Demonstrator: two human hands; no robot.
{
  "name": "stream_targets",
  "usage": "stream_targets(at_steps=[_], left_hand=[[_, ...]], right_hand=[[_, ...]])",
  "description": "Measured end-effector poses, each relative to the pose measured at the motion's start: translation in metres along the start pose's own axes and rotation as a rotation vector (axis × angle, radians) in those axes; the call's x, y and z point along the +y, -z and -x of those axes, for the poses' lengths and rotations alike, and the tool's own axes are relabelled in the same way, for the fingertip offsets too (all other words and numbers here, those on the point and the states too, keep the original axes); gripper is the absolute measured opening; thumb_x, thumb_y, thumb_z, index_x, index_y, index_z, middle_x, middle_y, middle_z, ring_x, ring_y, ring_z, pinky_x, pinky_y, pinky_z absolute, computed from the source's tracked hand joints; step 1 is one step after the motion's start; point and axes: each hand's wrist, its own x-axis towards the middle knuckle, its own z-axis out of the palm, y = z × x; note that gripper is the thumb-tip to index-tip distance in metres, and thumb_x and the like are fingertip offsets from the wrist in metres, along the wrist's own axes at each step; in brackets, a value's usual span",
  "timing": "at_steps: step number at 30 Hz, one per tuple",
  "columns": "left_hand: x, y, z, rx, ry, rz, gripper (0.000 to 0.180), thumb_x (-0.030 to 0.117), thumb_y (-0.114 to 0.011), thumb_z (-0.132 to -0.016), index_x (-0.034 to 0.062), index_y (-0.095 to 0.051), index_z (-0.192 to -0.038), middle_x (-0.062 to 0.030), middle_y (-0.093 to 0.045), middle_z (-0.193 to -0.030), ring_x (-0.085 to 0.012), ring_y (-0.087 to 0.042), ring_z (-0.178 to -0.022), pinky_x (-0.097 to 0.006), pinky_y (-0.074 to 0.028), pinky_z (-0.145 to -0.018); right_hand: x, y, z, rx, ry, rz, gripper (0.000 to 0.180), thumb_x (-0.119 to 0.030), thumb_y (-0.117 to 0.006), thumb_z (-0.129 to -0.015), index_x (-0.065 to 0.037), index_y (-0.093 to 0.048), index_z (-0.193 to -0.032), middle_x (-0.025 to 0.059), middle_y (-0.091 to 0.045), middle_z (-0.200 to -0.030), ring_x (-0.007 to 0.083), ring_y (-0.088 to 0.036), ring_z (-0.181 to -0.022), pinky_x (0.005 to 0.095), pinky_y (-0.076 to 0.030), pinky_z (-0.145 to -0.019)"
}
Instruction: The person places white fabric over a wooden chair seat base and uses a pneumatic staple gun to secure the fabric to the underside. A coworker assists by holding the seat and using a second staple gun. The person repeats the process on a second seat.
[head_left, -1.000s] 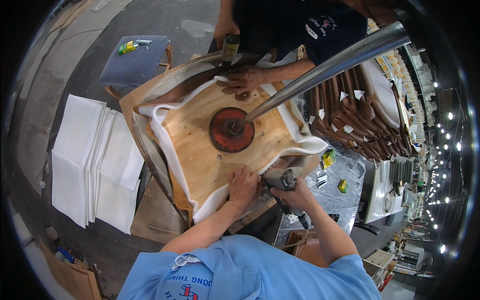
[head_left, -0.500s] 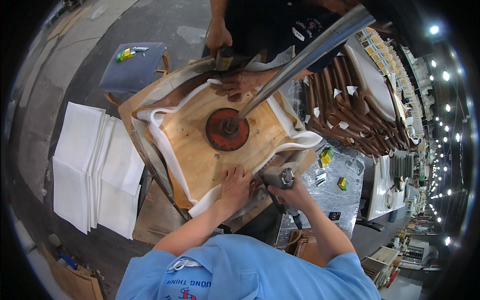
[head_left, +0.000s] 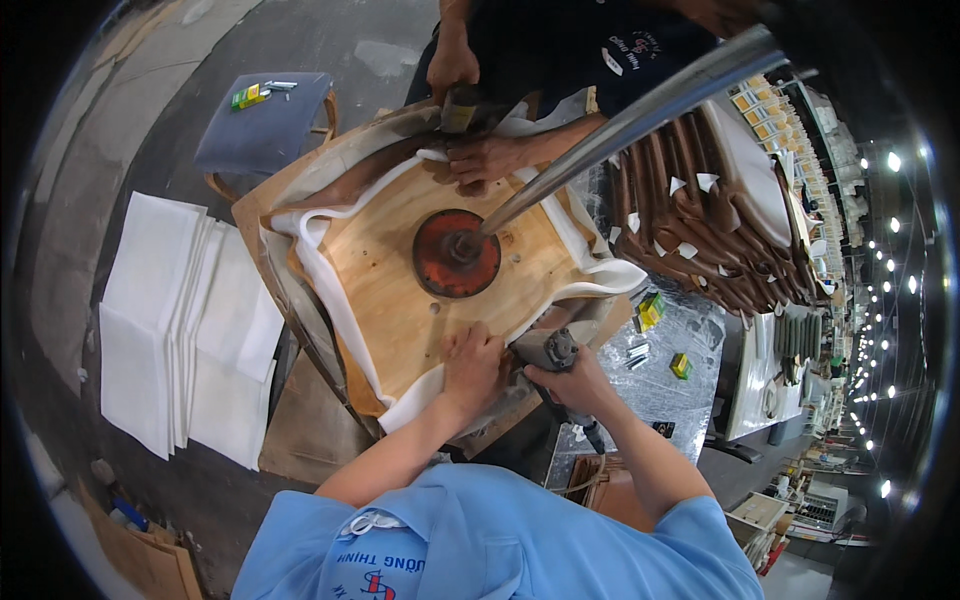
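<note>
A light plywood panel [head_left: 390, 260] lies with white padding [head_left: 335, 300] and a brown cover [head_left: 370, 180] folded up around its edges. A round red disc [head_left: 430, 250] on a metal rod presses on its middle. My left hand [head_left: 474, 372] is closed over the near edge, its curled fingertips on the wood; the edge layers run under it, their exact hold hidden. My right hand [head_left: 580, 385] grips a pneumatic staple gun [head_left: 547, 350], its nose beside my left hand at the panel's near right edge.
Opposite, a person's hand [head_left: 485, 160] presses the far edge, while their other hand [head_left: 453, 68] holds a second staple gun [head_left: 459, 108]. Brown covers [head_left: 710, 220] are stacked at right, near yellow-green boxes [head_left: 650, 311]. White sheets [head_left: 190, 330] and a blue stool [head_left: 265, 125] stand left.
My left hand's fingers have curled in tighter at the near edge. My staple gun has shifted slightly left, toward that hand. The other person's staple gun has moved slightly right.
</note>
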Motion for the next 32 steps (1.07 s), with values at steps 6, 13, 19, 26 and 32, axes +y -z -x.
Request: stream_targets(at_steps=[6,13,19,26,32], left_hand=[[0.000,0.014,0.012,-0.098,0.014,-0.085,0.027,0.030,-0.086,-0.088,0.0095,-0.074,-0.100,-0.0131,-0.061,-0.115,-0.0370,-0.056,-0.117,-0.055,-0.043,-0.097],[-0.004,0.004,0.008,-0.044,0.051,-0.019,0.017,0.023,-0.081,-0.092,0.0096,-0.072,-0.097,-0.0117,-0.059,-0.113,-0.0365,-0.055,-0.113,-0.054,-0.040,-0.098],[-0.007,0.003,0.009,0.005,0.050,0.027,0.013,0.019,-0.079,-0.092,0.0099,-0.071,-0.095,-0.0115,-0.059,-0.111,-0.0355,-0.056,-0.112,-0.052,-0.039,-0.096],[-0.011,0.017,0.014,-0.060,0.035,0.015,0.016,0.022,-0.083,-0.089,0.0133,-0.074,-0.099,-0.0104,-0.059,-0.112,-0.0348,-0.056,-0.116,-0.054,-0.040,-0.101],[-0.014,0.016,0.020,-0.086,0.094,0.041,0.018,0.024,-0.085,-0.087,0.0141,-0.075,-0.097,-0.0102,-0.059,-0.115,-0.0342,-0.056,-0.119,-0.055,-0.040,-0.103]], right_hand=[[0.008,-0.001,0.016,-0.004,-0.043,-0.227,0.044,-0.020,-0.086,-0.096,-0.004,-0.073,-0.135,0.0020,-0.072,-0.085,0.0095,-0.063,-0.062,0.0294,-0.052,-0.055],[0.014,-0.008,0.016,-0.054,-0.030,-0.177,0.042,-0.018,-0.086,-0.096,-0.003,-0.073,-0.133,0.0007,-0.071,-0.082,0.0086,-0.062,-0.061,0.0294,-0.051,-0.055],[0.016,-0.012,0.002,-0.043,0.055,-0.083,0.040,-0.018,-0.085,-0.096,-0.003,-0.074,-0.130,0.0023,-0.072,-0.084,0.0089,-0.062,-0.062,0.0299,-0.052,-0.056],[0.011,-0.012,0.013,-0.058,-0.034,-0.135,0.042,-0.014,-0.084,-0.096,-0.003,-0.073,-0.134,0.0037,-0.072,-0.090,0.0102,-0.063,-0.064,0.0300,-0.052,-0.057],[0.012,-0.020,0.025,-0.077,-0.093,-0.247,0.056,-0.014,-0.085,-0.095,-0.009,-0.066,-0.148,0.0015,-0.071,-0.087,0.0103,-0.061,-0.062,0.0292,-0.050,-0.056]])
